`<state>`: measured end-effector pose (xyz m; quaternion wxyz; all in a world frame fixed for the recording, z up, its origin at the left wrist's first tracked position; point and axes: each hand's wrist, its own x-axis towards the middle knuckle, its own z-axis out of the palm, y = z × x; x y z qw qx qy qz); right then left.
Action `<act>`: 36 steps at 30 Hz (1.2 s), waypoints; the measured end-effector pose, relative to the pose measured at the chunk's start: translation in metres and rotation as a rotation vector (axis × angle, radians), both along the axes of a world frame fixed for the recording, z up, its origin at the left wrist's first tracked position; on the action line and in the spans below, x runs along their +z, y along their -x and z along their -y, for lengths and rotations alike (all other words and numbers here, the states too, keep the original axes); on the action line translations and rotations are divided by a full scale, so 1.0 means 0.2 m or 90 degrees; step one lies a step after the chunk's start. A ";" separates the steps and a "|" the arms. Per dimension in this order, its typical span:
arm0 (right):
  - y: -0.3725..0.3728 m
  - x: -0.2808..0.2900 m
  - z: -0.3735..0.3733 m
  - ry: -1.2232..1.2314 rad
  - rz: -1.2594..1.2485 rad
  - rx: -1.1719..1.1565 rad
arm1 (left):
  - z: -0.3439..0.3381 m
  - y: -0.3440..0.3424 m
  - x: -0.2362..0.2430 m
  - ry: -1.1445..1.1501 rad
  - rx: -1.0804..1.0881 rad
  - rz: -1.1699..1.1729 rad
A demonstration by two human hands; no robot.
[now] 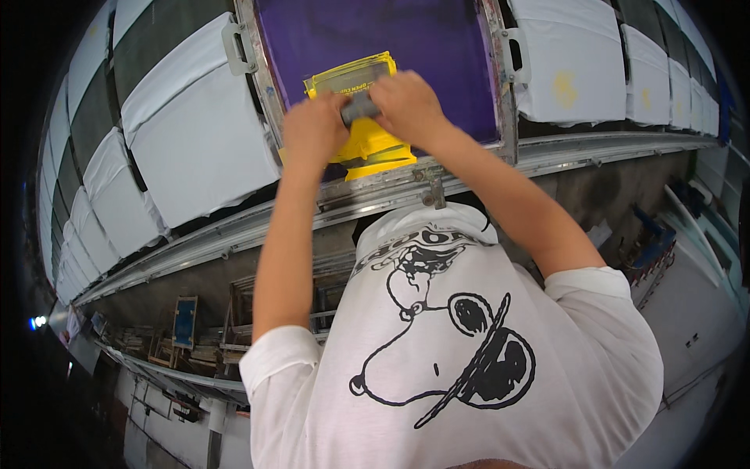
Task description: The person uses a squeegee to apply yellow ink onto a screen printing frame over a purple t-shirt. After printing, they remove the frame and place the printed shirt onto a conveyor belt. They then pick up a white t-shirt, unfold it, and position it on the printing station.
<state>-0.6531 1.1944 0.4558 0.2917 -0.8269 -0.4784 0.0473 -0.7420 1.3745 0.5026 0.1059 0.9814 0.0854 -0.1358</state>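
Note:
A screen-printing frame with purple mesh lies across the table in front of me. Yellow ink covers the near middle of the mesh, around a stencil area with printed marks. Over the ink is a squeegee with a grey handle, gripped from both sides. My left hand is closed on its left end and my right hand on its right end. The fingers curl away from view, and the squeegee's blade cannot be made out beneath the hands.
White cloth pieces lie in a row to the left; more white cloth to the right carries yellow prints. A metal rail runs along the table's near edge. Below the table are stacked frames, one with a blue panel.

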 end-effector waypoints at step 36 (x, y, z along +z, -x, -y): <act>-0.53 0.08 0.21 -0.506 -0.455 -0.569 | -0.35 0.99 0.29 0.173 -0.031 0.157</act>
